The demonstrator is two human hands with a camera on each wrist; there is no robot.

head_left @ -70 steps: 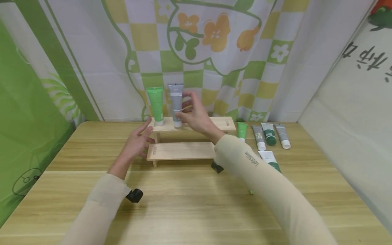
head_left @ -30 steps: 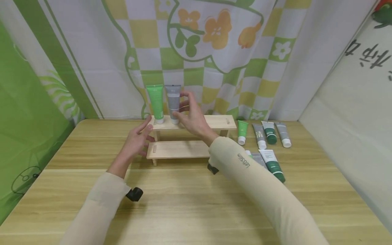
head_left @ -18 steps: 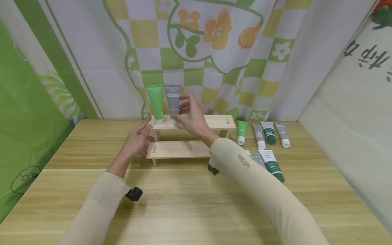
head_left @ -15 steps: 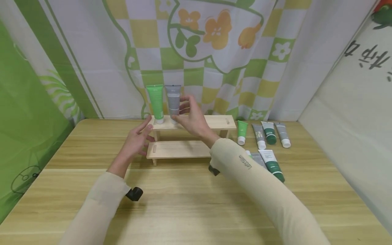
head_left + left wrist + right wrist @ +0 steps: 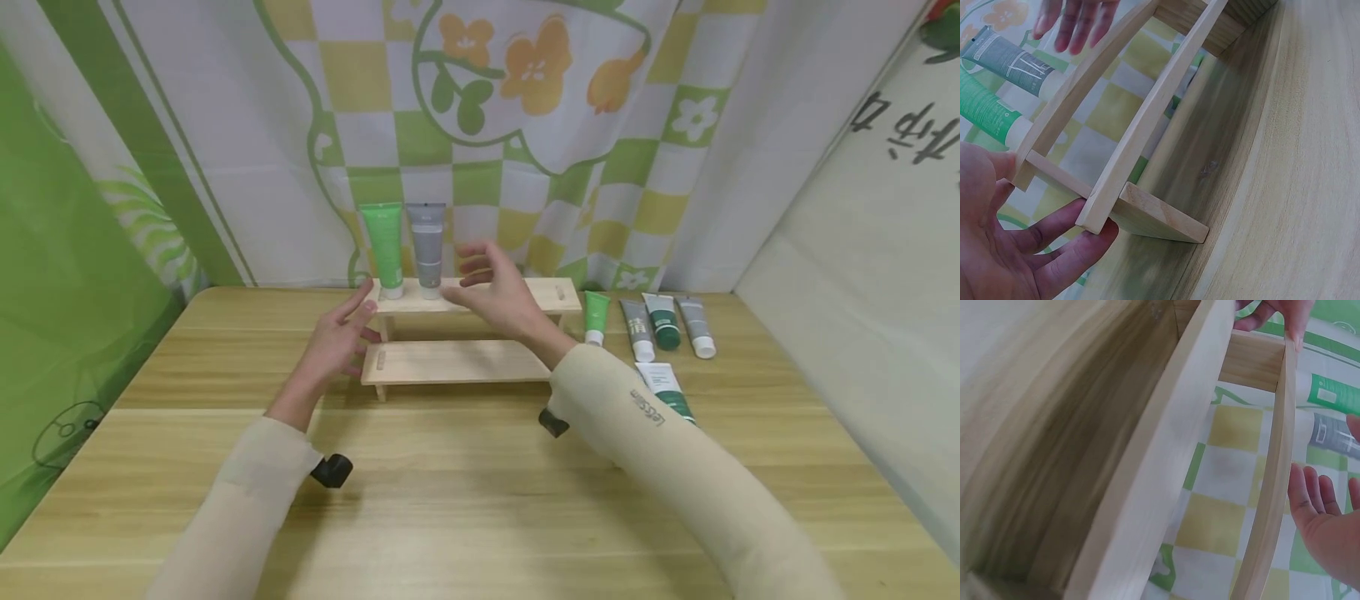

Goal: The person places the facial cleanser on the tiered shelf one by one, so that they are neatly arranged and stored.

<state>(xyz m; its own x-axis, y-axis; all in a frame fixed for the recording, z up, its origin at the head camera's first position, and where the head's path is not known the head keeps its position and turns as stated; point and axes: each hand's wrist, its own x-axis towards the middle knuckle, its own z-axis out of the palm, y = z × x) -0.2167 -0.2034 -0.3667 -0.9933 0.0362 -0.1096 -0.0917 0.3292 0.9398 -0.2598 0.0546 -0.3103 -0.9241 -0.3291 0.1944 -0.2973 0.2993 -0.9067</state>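
A two-tier wooden stand (image 5: pixel 450 364) bears two upright tubes on its upper board: a green tube (image 5: pixel 386 246) at the left and a grey tube (image 5: pixel 428 248) beside it. My left hand (image 5: pixel 335 337) holds the stand's left end; in the left wrist view the fingers of that hand (image 5: pixel 1029 250) curl against both boards' ends. My right hand (image 5: pixel 498 292) is just right of the grey tube, fingers spread and holding nothing. In the right wrist view a gap shows between the right hand (image 5: pixel 1329 531) and the grey tube (image 5: pixel 1335 432).
At the table's right lie several tubes: a small green one (image 5: pixel 596 315), a grey one (image 5: pixel 637 331), a white and green one (image 5: pixel 663 322), another grey one (image 5: pixel 696 327), and a larger white and green one (image 5: pixel 666 390) nearer me. A patterned curtain (image 5: pixel 510 100) hangs behind.
The right hand has let go of the grey tube and moved right. Before that, the grey tube shifted left, closer to the green tube. The left hand keeps its place on the stand.
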